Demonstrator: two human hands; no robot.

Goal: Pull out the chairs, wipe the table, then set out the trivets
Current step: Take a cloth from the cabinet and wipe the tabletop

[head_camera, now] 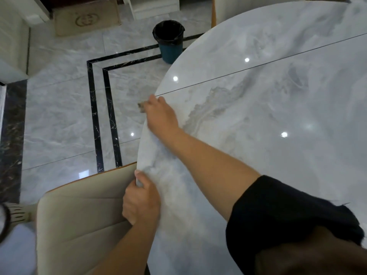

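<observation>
**A:** Where is the right hand (160,114)?

**B:** It reaches across to the left rim of the round marble tabletop (258,120), just below the thin seam (238,71) that crosses the slab. Its fingers bend down over the rim and are mostly hidden under the hand. They pinch a rag (141,106), of which only a small greyish scrap shows, poking out past the rim above the floor (59,116).

**A:** And the left hand (141,199)?

**B:** It is on the same rim, nearer the body. The thumb lies on top of the slab and the fingers curl under the rim, gripping it.

**A:** The chairs?

**B:** A beige chair (83,219) stands at the lower left, just beside the left hand. Its back meets the rim in this view, but I cannot tell whether they touch. A second chair (238,10) stands at the far side, cut off by the top of the frame.

**A:** Anything else around?

**B:** A dark bin (168,40) with a black liner stands on the floor near the tabletop's far left rim. A cardboard box (87,18) sits farther back. A black sleeve (278,215) covers the right upper arm.
</observation>
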